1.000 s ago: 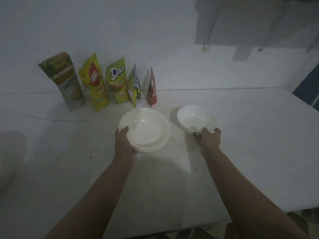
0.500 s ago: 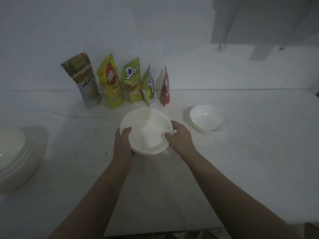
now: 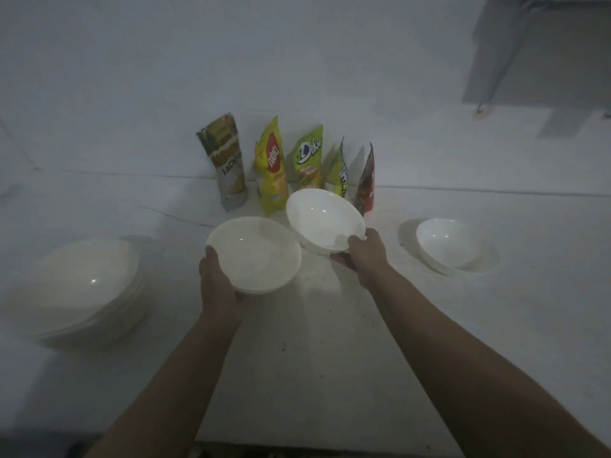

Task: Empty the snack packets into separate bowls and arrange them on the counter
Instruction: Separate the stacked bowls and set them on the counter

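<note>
Several snack packets stand in a row against the back wall: a green-grey one [image 3: 228, 163], a yellow one [image 3: 271, 166], a green one [image 3: 309, 158], a narrow yellow one [image 3: 340, 170] and a red one [image 3: 366, 180]. My left hand [image 3: 218, 279] grips a small stack of white bowls [image 3: 254, 256] above the counter. My right hand [image 3: 363, 256] holds a single white bowl [image 3: 324, 219] by its near rim, tilted, just right of the stack. Another white bowl [image 3: 446, 242] sits on the counter to the right.
A larger stack of white bowls [image 3: 82, 285] rests on the white counter [image 3: 330, 358] at the left. The counter's front edge runs across the bottom. A grey cabinet [image 3: 545, 44] hangs at the upper right.
My right hand has lifted one bowl off the stack and carried it up and to the right. The view has shifted, bringing the larger stack at the left fully in.
</note>
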